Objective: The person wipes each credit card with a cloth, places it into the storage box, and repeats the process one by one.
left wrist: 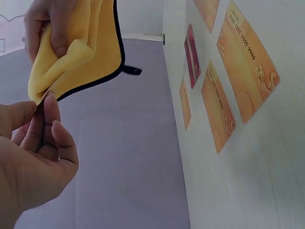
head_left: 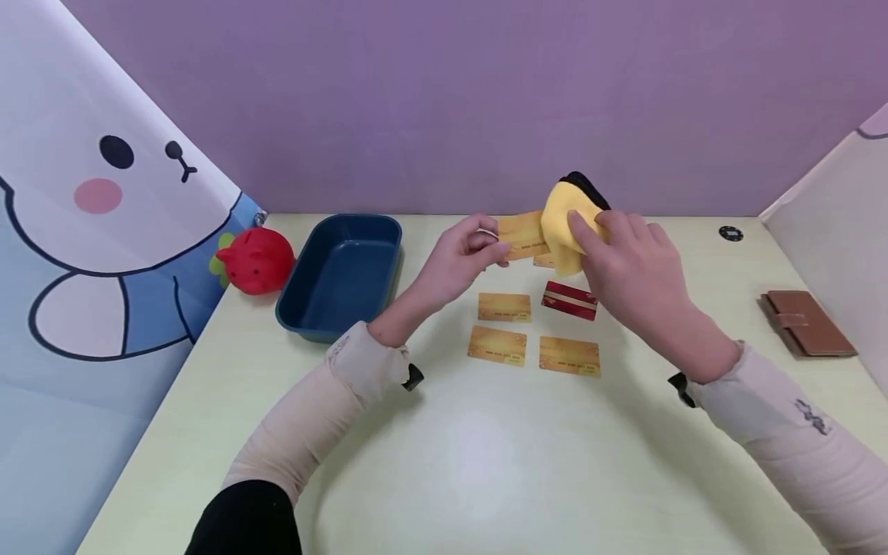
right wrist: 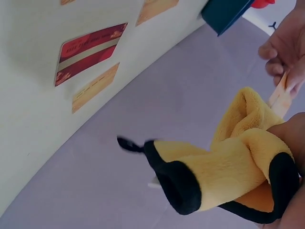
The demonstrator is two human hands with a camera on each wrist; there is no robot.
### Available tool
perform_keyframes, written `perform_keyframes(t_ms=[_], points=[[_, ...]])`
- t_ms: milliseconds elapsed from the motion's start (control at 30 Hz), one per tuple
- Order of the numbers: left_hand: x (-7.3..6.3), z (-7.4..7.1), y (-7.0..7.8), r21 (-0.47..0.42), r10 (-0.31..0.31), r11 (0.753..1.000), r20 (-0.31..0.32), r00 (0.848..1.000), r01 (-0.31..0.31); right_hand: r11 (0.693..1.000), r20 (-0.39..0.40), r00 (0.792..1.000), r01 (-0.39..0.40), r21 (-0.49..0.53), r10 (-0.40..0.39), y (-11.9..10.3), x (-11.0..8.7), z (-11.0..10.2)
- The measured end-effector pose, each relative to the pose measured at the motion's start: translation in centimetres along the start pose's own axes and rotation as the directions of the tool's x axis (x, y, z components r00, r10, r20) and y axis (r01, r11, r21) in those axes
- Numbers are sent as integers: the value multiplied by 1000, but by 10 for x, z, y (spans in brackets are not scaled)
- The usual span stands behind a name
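My left hand (head_left: 466, 258) pinches the left end of a gold card (head_left: 519, 233) between thumb and fingers, holding it above the table. In my right hand (head_left: 634, 270) is a folded yellow cloth (head_left: 565, 223) with black edging, gripped so that it wraps over the card's right end. The left wrist view shows the cloth (left wrist: 81, 57) right at the left fingertips. From the right wrist side, a dark loop hangs off the cloth (right wrist: 224, 176) and the card (right wrist: 280, 98) sticks out beyond it. Below the hands lie several gold cards (head_left: 504, 307) and one red card (head_left: 570, 301).
A dark blue tray (head_left: 298, 333) stands left of the hands, with a red piggy bank (head_left: 258, 260) beside it. On the right are a brown wallet (head_left: 808, 322) and a black round chip (head_left: 731, 233). A purple wall (head_left: 444, 108) closes off the table's back edge.
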State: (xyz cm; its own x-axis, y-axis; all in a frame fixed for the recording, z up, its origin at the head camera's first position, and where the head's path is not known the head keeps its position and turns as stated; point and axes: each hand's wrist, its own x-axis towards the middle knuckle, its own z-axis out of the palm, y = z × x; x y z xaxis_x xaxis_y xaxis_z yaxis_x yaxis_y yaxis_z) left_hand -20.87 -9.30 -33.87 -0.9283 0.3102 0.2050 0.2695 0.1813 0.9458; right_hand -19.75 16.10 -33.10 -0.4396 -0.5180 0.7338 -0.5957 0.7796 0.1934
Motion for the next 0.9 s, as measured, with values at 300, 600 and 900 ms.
perform_keyframes(t_ms=[300,600,900], points=[[-15,-20,5,20,28,999,-46,999,-27,995,-27,995,-95,26,96,16,-3,-7],[-22,-22,5,80,3,997,-99,995,5,995,-86,994,-64,82,71,-2,8,-22],[-17,-2,15,136,43,990,-94,995,-30,997,-113,994,18,75,-9,-20,17,-23]])
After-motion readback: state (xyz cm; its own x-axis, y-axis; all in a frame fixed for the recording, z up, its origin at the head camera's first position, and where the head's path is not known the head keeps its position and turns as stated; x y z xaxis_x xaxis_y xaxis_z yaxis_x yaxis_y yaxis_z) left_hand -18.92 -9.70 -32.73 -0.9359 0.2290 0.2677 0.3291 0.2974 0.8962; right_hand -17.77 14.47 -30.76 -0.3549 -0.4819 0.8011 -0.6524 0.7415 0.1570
